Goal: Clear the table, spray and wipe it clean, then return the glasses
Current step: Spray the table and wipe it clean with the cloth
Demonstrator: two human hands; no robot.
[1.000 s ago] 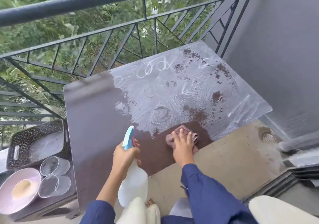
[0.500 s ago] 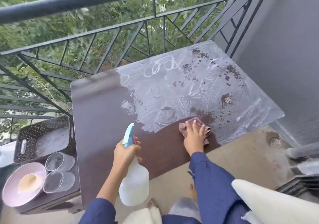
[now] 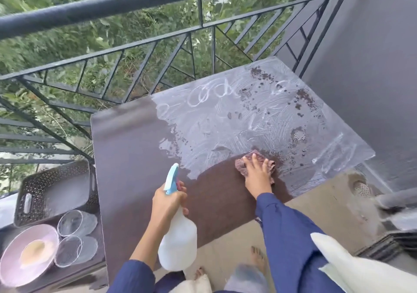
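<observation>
The dark brown table [image 3: 130,148] has white soapy smears across its far right half; its left half and near edge are wiped dark. My right hand [image 3: 257,175] presses flat on a reddish cloth [image 3: 242,165] at the near edge of the smears. My left hand [image 3: 167,202] grips the neck of a white spray bottle [image 3: 178,245] with a blue trigger, held upright above the table's near edge. Two clear glasses [image 3: 72,222] [image 3: 68,251] stand on a low surface to the left.
Beside the glasses are a pink bowl [image 3: 13,268] and a dark perforated basket [image 3: 54,191]. A black metal railing [image 3: 135,1] runs behind the table, a grey wall [image 3: 372,67] on the right. A floor drain [image 3: 362,189] and my bare feet [image 3: 258,259] are below.
My right hand has slid the cloth to the right and slightly farther along the table's near part, widening the wiped dark patch. The spray bottle stays held in my left hand.
</observation>
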